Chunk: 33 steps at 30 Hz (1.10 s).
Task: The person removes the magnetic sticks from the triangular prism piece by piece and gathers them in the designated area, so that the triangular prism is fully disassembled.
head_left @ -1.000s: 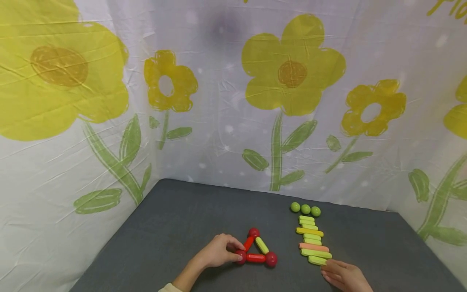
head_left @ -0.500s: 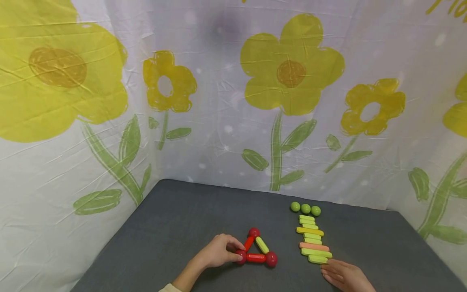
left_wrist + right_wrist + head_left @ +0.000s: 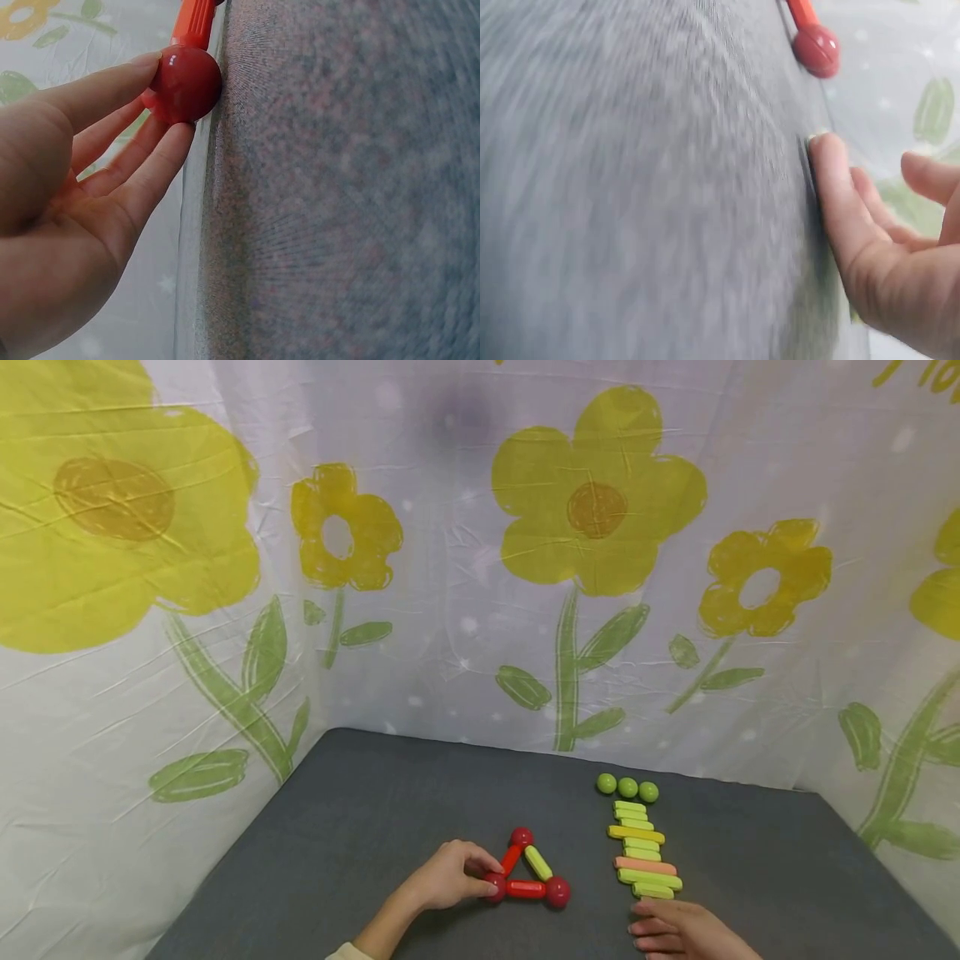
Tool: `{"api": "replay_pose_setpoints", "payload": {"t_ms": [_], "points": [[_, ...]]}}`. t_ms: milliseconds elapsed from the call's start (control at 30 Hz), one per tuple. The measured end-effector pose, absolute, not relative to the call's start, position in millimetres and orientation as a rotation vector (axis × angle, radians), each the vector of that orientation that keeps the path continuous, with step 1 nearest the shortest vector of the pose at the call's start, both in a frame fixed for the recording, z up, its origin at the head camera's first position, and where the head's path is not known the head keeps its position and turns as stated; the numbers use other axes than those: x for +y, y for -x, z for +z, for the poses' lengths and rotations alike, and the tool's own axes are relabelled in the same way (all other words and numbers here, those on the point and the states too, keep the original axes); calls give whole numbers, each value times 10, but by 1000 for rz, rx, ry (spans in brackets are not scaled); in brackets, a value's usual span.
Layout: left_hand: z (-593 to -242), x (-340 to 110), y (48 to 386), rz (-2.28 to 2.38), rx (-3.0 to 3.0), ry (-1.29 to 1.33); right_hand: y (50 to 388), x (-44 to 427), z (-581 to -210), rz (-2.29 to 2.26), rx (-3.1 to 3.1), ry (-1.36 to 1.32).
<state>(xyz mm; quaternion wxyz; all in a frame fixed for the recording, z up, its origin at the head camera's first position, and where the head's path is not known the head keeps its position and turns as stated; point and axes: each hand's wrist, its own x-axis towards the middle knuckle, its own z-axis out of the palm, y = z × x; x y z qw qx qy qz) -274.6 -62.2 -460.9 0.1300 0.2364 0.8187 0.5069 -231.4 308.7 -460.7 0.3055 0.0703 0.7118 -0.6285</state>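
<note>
The left hand [image 3: 450, 877] pinches the red ball [image 3: 187, 84] at the near-left corner of a flat triangle. Two red sticks [image 3: 526, 890] and a yellow-green stick [image 3: 538, 863] form its sides, with red balls [image 3: 557, 892] at the other corners. Just below the near end of a column of sticks, the right hand [image 3: 686, 928] holds nothing. Its thumb stands apart from the extended fingers in the right wrist view [image 3: 900, 247]. A red ball [image 3: 817, 51] lies beyond those fingertips.
Yellow-green, yellow and salmon sticks [image 3: 645, 866] lie in a column on the dark table [image 3: 360, 810], right of the triangle. Three green balls [image 3: 627, 787] sit in a row behind them. A flower-printed cloth [image 3: 450, 693] hangs around the table.
The right hand has moved left, away from the nearest stick of the column, and its fingers have spread. The left hand stays on the same red ball.
</note>
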Motion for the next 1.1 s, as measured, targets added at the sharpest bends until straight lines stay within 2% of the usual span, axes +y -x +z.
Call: {"api": "replay_pose_setpoints", "payload": {"t_ms": [133, 500, 1100], "points": [[-4611, -625, 2749, 1468, 2386, -686, 2356, 2909, -4591, -1712, 1794, -46], [-4623, -606, 2757, 1464, 2396, -701, 2507, 2348, -4564, -1742, 1828, 6], [-4607, -623, 2766, 1447, 2396, -675, 2609, 2070, -4599, -1703, 1884, -18]]}}
